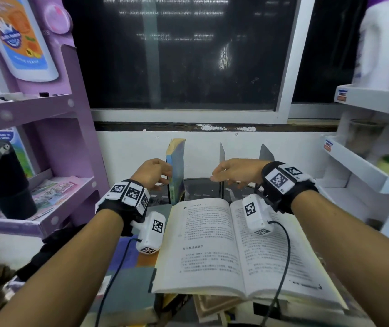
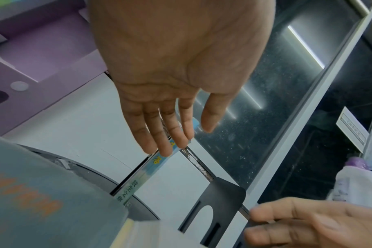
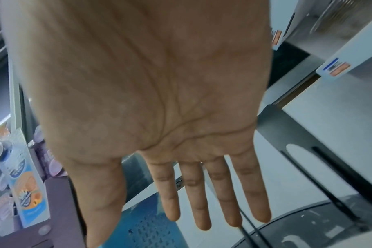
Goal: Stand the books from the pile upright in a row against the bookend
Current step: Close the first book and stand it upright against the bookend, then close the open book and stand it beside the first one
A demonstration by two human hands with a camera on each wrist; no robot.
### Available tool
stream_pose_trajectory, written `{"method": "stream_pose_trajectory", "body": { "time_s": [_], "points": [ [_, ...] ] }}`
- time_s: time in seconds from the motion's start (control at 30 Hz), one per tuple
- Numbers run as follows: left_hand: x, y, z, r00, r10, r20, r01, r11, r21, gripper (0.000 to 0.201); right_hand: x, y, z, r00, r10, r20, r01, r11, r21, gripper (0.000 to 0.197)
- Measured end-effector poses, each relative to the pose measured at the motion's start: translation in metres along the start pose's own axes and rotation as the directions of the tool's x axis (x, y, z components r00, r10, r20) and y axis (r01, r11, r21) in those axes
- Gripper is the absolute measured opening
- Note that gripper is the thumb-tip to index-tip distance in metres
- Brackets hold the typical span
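Observation:
A thin blue-green book (image 1: 176,171) stands upright at the left end of the black metal bookend rack (image 1: 222,153). My left hand (image 1: 165,176) is beside it, its straight fingers (image 2: 170,134) touching the book's spine (image 2: 146,169) and the thumb apart. My right hand (image 1: 214,178) hovers open in front of a bookend plate (image 2: 222,199), its fingers (image 3: 202,201) straight and holding nothing. An open book (image 1: 224,246) lies face up on the pile of books (image 1: 212,305) in front of me.
A purple shelf unit (image 1: 47,109) with a black tumbler (image 1: 2,180) stands on the left. White shelves (image 1: 365,166) stand on the right. A dark window (image 1: 184,55) and a white wall are behind the rack. A second bookend plate (image 1: 265,152) stands further right.

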State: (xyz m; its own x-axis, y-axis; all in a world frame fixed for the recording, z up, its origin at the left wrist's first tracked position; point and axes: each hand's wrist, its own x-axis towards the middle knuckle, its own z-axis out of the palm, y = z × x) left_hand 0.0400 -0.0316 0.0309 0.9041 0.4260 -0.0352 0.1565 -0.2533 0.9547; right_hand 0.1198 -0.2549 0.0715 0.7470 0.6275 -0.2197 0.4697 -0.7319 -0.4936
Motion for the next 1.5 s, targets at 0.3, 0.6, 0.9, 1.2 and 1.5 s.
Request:
{"method": "stream_pose_trajectory", "body": {
  "time_s": [0.3,0.6,0.9,1.2,1.5],
  "points": [
    [-0.021,0.004,0.035,0.938,-0.152,0.311,0.004,0.903,0.429,0.04,-0.037,0.041,-0.003,0.984,0.132,0.117,-0.097,0.959,-0.265,0.049],
    [-0.039,0.014,0.051,0.878,-0.262,0.4,-0.159,0.629,0.761,0.05,-0.039,0.071,0.003,0.978,0.162,0.133,-0.132,0.968,-0.212,0.039],
    [-0.032,0.014,0.043,0.923,-0.097,0.371,-0.184,0.738,0.649,0.037,-0.034,0.07,-0.002,0.985,0.131,0.114,-0.111,0.98,-0.167,0.046],
    [-0.037,0.04,0.026,0.928,0.06,0.368,-0.227,0.873,0.431,0.028,-0.05,0.057,-0.029,0.998,0.027,0.049,-0.02,0.99,-0.141,0.043],
    [-0.06,0.085,0.014,0.926,0.232,0.297,-0.291,0.94,0.175,0.021,-0.08,0.027,-0.063,0.996,-0.075,-0.047,0.066,0.982,-0.177,0.031]
  ]
}}
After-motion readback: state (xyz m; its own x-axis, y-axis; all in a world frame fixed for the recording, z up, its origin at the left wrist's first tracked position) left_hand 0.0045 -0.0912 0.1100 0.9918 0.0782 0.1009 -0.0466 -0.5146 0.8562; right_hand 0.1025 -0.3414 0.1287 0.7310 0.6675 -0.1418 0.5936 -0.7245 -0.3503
